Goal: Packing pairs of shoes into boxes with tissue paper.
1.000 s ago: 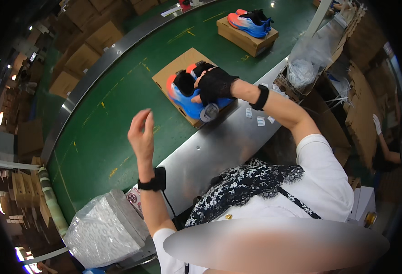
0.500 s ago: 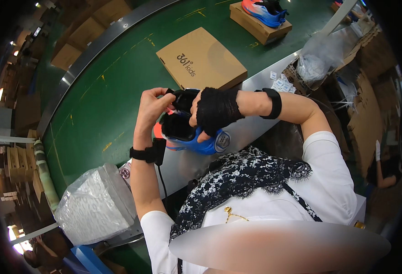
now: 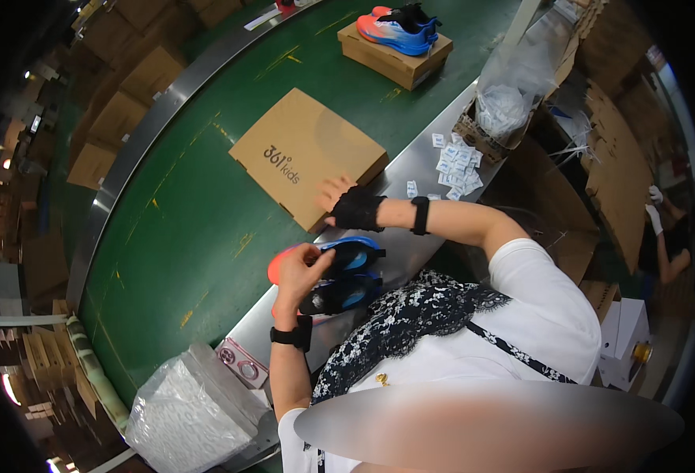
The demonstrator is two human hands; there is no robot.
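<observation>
A pair of blue and coral sports shoes lies side by side at the metal table edge, its dark openings facing up. My left hand [image 3: 302,272] has its fingers curled in a pinch at the tongue area of the farther shoe [image 3: 351,256]. The nearer shoe [image 3: 354,292] rests close to my apron, partly behind my left wrist. Just beyond them is a closed brown cardboard shoe box [image 3: 316,138]. My right hand [image 3: 351,206], in a black fingerless glove, lies with fingers spread on the box's near right corner.
Another pair of shoes [image 3: 399,33] stands on a shoe box [image 3: 395,63] farther along the green belt [image 3: 182,229]. Small white packets [image 3: 458,167] lie scattered at right, beside a carton with a plastic bag [image 3: 502,110]. Wrapped sheets [image 3: 194,410] and a pink phone [image 3: 243,366] sit lower left.
My right hand has left the shoes and moved onto the box. The shoes now lie flat, turned with their heels to the right. My left hand stays at the shoes.
</observation>
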